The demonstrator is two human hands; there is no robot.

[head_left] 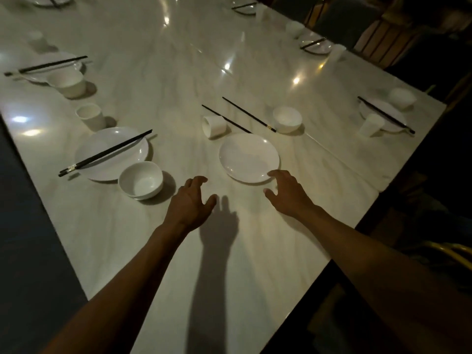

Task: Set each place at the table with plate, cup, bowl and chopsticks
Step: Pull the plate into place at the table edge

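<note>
The long pale marble table [178, 72] sits in a dim room and throws glare, so the white dishes are easy to misjudge. Your right hand [288, 192] hovers with fingers spread and relaxed, fingertips at the near rim of the bare plate [249, 157], holding nothing; whether they touch it I cannot tell. Your left hand [190, 200] is loosely curled above the table at about 8 o'clock from that plate, also holding nothing. This place is the unfinished one: the cup [213, 126] lies on its side at 11 o'clock from the plate, the two chopsticks [249, 114] lie apart at 12 o'clock, one just beside the cup, and the small bowl [287, 119] stands at 1 o'clock. Reach over the plate carelessly and your wrist may nudge it across the slick stone. The tipped cup may roll if bumped, and lifting the chopstick beside it could knock it. The neighbouring bowl [140, 180] sits close to your left hand.
</note>
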